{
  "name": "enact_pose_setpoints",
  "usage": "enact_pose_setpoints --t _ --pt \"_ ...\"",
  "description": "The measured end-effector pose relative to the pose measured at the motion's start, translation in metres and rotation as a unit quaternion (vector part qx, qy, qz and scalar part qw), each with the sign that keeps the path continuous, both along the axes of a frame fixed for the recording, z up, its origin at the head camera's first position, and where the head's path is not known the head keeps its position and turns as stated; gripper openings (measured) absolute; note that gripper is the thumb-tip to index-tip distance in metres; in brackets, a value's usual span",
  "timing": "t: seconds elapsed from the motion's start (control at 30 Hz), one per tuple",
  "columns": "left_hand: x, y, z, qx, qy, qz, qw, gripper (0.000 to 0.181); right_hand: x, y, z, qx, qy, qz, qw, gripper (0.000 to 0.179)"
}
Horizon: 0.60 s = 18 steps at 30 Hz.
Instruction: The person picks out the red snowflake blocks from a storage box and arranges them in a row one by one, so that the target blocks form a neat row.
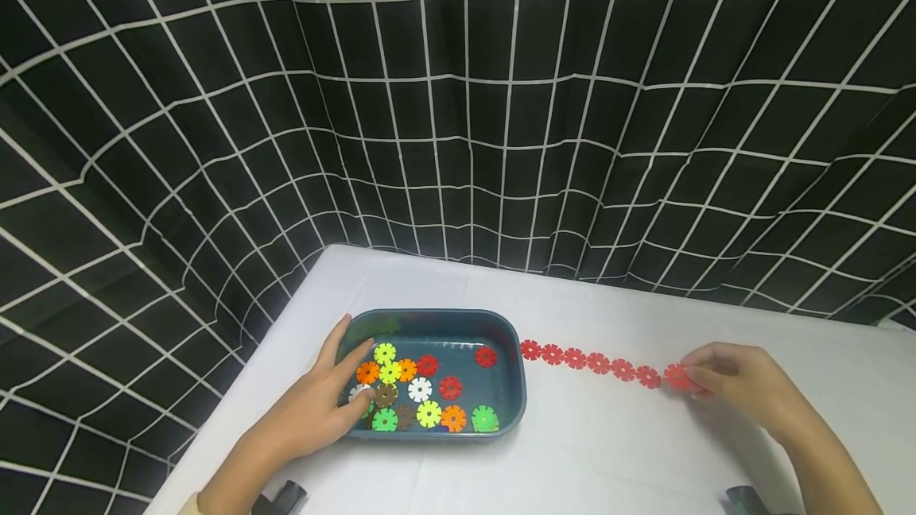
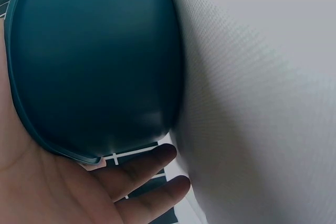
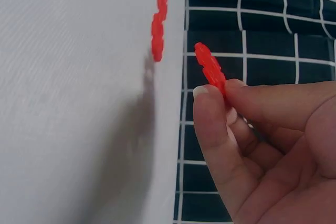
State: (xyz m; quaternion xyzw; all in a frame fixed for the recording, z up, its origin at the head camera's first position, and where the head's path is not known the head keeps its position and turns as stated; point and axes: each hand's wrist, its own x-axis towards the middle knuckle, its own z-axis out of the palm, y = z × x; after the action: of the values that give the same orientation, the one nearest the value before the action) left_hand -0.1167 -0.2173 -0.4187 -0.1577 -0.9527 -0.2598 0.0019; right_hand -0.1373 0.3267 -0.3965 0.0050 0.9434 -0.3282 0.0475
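Observation:
My right hand [image 1: 740,384] pinches a red notched snowflake disc [image 1: 676,377] between thumb and fingertips. In the right wrist view that disc [image 3: 210,69] is tilted and raised, apart from the end of the red disc row [image 3: 158,38]. Seen from the head, the row [image 1: 599,363] runs from the basin's right side toward this hand. My left hand [image 1: 315,408] rests over the left rim of a dark teal basin [image 1: 522,388], thumb and a finger inside, other fingers outside. Yellow, orange, green, white, brown and red discs [image 1: 429,413] lie inside the basin.
A white cloth [image 1: 572,451] covers the table. Black curtains with white grid lines [image 1: 465,102] hang behind and at the left. Dark objects [image 1: 289,497] show near both wrists at the bottom edge.

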Motion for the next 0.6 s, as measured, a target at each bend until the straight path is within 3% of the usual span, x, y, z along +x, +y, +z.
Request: enact_pose_setpoints --t 0.37,0.6 --pt "0.000 0.001 0.001 0.003 0.003 0.000 1.0000 0.063 -0.005 0.009 -0.010 -0.015 -0.046 -0.003 0.9988 0.022" --pt "0.001 0.000 0.001 0.004 0.009 -0.005 0.9999 0.063 -0.006 0.010 -0.013 -0.006 -0.050 -0.006 0.9987 0.022"
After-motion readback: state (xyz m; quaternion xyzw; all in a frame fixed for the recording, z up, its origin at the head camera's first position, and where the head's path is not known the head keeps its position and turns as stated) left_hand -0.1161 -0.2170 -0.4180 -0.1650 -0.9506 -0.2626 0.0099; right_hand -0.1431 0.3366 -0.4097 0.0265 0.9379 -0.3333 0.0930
